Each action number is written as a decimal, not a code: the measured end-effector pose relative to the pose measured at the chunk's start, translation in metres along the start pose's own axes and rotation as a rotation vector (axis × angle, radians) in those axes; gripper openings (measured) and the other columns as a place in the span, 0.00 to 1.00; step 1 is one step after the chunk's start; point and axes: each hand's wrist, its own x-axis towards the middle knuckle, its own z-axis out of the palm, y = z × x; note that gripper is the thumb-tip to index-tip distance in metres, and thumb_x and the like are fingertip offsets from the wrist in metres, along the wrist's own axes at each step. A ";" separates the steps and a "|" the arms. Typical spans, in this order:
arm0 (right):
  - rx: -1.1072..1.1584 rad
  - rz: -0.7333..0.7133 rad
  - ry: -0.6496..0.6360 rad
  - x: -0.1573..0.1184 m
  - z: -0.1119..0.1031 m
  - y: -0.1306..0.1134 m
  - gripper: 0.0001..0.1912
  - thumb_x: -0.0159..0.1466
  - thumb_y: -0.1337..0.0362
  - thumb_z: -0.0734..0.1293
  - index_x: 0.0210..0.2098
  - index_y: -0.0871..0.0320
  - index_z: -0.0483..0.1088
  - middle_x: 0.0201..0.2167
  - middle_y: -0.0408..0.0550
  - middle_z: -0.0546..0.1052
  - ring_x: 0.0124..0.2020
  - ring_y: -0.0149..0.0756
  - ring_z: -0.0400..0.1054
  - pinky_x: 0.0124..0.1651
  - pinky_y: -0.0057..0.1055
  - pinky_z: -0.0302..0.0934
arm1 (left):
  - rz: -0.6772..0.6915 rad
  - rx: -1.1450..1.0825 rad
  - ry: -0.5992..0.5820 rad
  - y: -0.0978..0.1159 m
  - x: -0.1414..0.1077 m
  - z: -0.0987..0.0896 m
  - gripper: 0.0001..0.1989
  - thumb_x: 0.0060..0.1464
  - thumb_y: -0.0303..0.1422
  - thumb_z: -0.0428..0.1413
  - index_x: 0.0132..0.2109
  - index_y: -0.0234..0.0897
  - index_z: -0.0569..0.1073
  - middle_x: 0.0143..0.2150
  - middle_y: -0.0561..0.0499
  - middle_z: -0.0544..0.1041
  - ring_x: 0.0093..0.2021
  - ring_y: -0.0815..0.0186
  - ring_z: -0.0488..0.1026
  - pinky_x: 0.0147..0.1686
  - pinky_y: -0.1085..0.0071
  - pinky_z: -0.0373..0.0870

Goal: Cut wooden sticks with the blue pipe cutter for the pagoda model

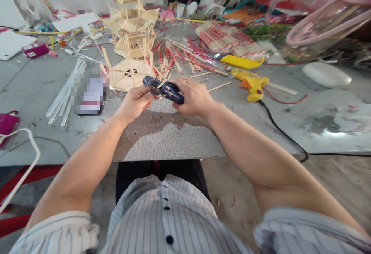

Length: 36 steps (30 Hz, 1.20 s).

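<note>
My right hand [194, 95] is wrapped round a dark blue hand cutter [173, 92], held just above the table. At the cutter's left end, a short wooden stick [162, 83] pokes up between its parts. The fingers of my left hand [136, 101] are pinched at this end, on the stick as it appears; the exact grip is partly hidden. Right behind my hands stands a flat wooden frame [124, 77] with upright posts. Beyond it rises a tiered pagoda model [131, 26] built of thin wooden sticks.
A yellow glue gun [252, 85] with a black cord lies on the right, near a yellow comb-like piece [242, 61] and a white computer mouse [327, 74]. On the left are a phone [91, 93] and clear glue sticks [67, 91]. Wrapped stick bundles [214, 39] lie behind.
</note>
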 end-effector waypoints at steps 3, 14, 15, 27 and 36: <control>-0.003 0.001 0.006 0.000 0.000 0.000 0.35 0.52 0.62 0.62 0.60 0.61 0.60 0.49 0.57 0.74 0.48 0.50 0.68 0.45 0.40 0.61 | 0.008 -0.018 0.001 0.001 0.000 0.001 0.19 0.51 0.48 0.58 0.28 0.35 0.68 0.16 0.60 0.57 0.15 0.78 0.49 0.17 0.75 0.45; -0.035 0.013 -0.008 -0.001 0.000 0.001 0.32 0.53 0.61 0.61 0.58 0.60 0.63 0.46 0.57 0.76 0.44 0.50 0.70 0.40 0.38 0.59 | -0.048 -0.010 -0.007 0.001 0.000 -0.002 0.18 0.53 0.46 0.58 0.27 0.35 0.68 0.15 0.60 0.55 0.15 0.77 0.48 0.16 0.75 0.43; -0.045 0.016 -0.015 -0.001 -0.001 0.000 0.31 0.53 0.61 0.61 0.57 0.59 0.63 0.45 0.57 0.76 0.43 0.50 0.70 0.40 0.38 0.59 | -0.054 -0.015 -0.011 0.001 0.000 -0.003 0.18 0.52 0.46 0.58 0.27 0.35 0.68 0.15 0.60 0.55 0.15 0.78 0.48 0.16 0.75 0.43; -0.092 0.115 -0.173 -0.002 -0.020 -0.012 0.17 0.54 0.60 0.61 0.42 0.57 0.70 0.34 0.50 0.77 0.34 0.42 0.70 0.34 0.33 0.56 | -0.205 -0.075 0.018 -0.001 0.002 -0.004 0.16 0.56 0.45 0.54 0.29 0.37 0.65 0.14 0.62 0.51 0.13 0.79 0.44 0.14 0.78 0.40; 0.081 0.281 -0.364 -0.004 -0.028 -0.023 0.06 0.54 0.62 0.63 0.23 0.57 0.65 0.20 0.47 0.71 0.25 0.37 0.68 0.27 0.31 0.55 | -0.265 0.229 0.148 0.001 0.005 0.013 0.11 0.61 0.30 0.46 0.29 0.37 0.62 0.13 0.62 0.54 0.13 0.77 0.50 0.17 0.77 0.47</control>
